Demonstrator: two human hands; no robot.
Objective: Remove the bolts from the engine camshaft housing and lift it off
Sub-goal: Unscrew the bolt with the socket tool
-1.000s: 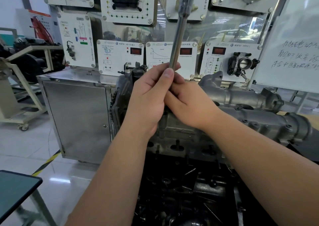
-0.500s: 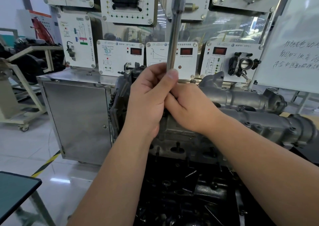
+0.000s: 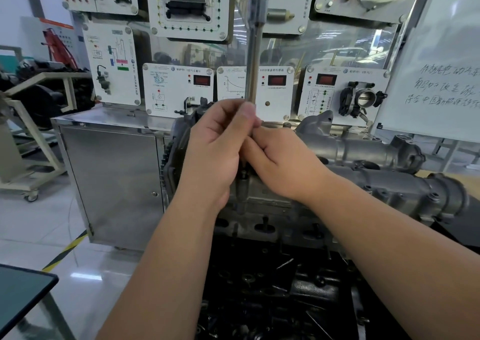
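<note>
The left hand [image 3: 220, 142] and right hand [image 3: 280, 160] are covering the lower rod [image 3: 253, 54], hiding where it is meeting the housing [image 3: 389, 184]. Right of the grip, the whiteboard [image 3: 441, 67] is running off-frame.

Bright, even indoor light is glaring off the glossy pale floor [image 3: 52, 225]; wide-angle distortion is bending the edges.

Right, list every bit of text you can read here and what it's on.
Whiteboard: handwritten Chinese lines, cut off at the frame edge, not reliably readable.
Sensor panels behind the hands: small printed Chinese headings and a round logo, too small to read.
Red displays: no digits showing.
Nothing else legible.
</note>
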